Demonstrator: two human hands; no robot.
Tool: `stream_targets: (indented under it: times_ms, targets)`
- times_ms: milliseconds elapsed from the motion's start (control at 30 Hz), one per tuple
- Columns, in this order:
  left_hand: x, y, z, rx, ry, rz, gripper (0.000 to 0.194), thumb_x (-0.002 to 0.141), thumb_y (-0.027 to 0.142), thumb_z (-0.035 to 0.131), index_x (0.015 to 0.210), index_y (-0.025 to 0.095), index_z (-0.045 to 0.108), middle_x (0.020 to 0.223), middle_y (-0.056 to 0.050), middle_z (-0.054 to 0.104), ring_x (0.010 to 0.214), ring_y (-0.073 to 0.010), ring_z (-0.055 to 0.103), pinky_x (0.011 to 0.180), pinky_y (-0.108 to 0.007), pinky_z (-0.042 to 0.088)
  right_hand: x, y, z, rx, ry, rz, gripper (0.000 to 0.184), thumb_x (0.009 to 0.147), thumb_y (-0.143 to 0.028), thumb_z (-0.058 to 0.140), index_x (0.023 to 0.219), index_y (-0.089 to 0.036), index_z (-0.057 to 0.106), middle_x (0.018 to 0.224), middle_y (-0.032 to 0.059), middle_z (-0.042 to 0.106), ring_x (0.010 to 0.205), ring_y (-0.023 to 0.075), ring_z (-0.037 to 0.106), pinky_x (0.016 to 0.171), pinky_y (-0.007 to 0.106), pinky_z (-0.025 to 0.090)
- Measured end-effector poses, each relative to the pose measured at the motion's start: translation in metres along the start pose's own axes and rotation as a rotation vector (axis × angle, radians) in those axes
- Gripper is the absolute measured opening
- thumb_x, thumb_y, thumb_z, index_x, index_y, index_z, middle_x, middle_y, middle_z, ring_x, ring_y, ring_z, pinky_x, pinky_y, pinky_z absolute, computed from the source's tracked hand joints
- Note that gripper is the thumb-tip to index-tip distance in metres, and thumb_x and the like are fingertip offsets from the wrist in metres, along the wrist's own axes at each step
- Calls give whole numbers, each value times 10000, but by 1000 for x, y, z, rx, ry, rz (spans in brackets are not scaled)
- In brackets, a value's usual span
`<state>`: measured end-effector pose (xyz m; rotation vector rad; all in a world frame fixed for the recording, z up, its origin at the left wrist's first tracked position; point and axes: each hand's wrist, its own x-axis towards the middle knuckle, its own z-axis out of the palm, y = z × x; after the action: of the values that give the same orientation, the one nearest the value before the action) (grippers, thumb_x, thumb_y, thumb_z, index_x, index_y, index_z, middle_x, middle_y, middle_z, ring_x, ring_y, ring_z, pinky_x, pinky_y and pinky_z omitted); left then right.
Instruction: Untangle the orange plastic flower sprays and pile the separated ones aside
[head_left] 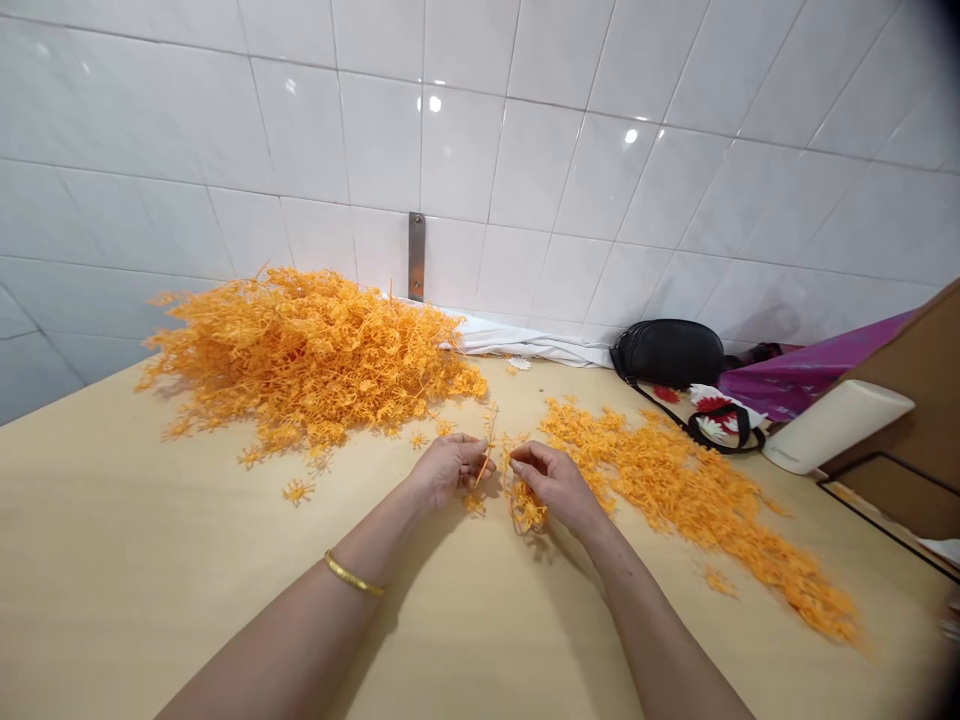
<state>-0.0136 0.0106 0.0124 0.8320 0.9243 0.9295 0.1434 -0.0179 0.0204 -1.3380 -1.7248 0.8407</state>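
Note:
My left hand [448,470] is closed around a thin orange plastic stem [490,440], which stands up slantwise between the fingertips. Just to its right, my right hand [559,486] pinches an orange artificial flower sprig [529,510] that hangs below the fingers over the table. A large heap of orange artificial sprigs [315,350] lies beyond my left hand. Past my right hand stretches a longer, flatter pile of orange sprigs [675,485]. A loose orange piece [298,490] rests left of my left forearm.
The pale table [187,590] meets a white tiled wall [375,130]. Along the back lie a white cloth [532,343] and a black bag [667,352] with its strap. At the right are a cream bottle [836,428], purple cloth [810,370] and a brown board [911,410].

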Motion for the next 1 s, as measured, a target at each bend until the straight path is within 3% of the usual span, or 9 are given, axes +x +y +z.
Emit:
stream_targets:
  times_ms: [100, 400, 500, 600, 733, 867, 1000]
  targets:
    - [0, 0, 0, 33, -44, -30, 210, 652, 299, 625, 659, 127, 506, 555, -42, 574, 450, -77, 504, 392, -163, 295, 1, 1, 0, -18, 1, -1, 123, 685, -252, 493, 717, -164, 573, 625, -10, 549, 523, 97, 430, 486, 219, 319]
    - [-5, 4, 5, 144, 0, -3, 263, 644, 389, 603, 616, 142, 518, 374, 54, 398, 302, -27, 278, 346, -186, 136, -1, -1, 1, -30, -59, 1, 175, 637, -210, 534, 801, -162, 569, 648, -20, 518, 527, 91, 423, 501, 220, 330]
    - [-4, 3, 3, 132, -44, -12, 168, 647, 265, 606, 603, 140, 504, 424, 36, 454, 337, -34, 363, 375, -175, 231, -1, -1, 2, 8, -68, 10, 201, 642, -212, 531, 836, -171, 558, 651, -25, 511, 496, 81, 400, 479, 217, 317]
    - [-3, 0, 2, 76, -117, 17, 151, 660, 243, 594, 627, 146, 483, 533, 1, 536, 427, -72, 494, 466, -197, 349, 0, -1, 0, 100, -29, 3, 236, 662, -230, 525, 891, -179, 546, 644, -29, 498, 497, 81, 393, 481, 217, 307]
    - [-3, -1, 5, 58, -181, 200, 203, 663, 299, 606, 636, 147, 473, 576, 1, 543, 520, -86, 534, 539, -206, 373, 1, -1, -3, 264, -18, -5, 243, 683, -271, 537, 910, -184, 551, 633, -29, 488, 537, 89, 399, 503, 219, 302]
    - [-5, 1, 8, 132, -120, 312, 248, 666, 331, 604, 592, 144, 459, 538, 17, 517, 473, -48, 450, 491, -178, 315, 0, -2, -4, 355, -30, -2, 152, 694, -312, 555, 768, -179, 555, 615, -30, 476, 551, 89, 394, 513, 219, 309]
    - [-6, 0, 9, 195, -83, 291, 276, 659, 349, 601, 563, 146, 439, 520, 7, 521, 465, -52, 435, 494, -186, 316, 0, -1, -2, 317, 31, -10, 184, 701, -316, 551, 603, -173, 491, 543, -47, 404, 510, 80, 341, 488, 217, 286]
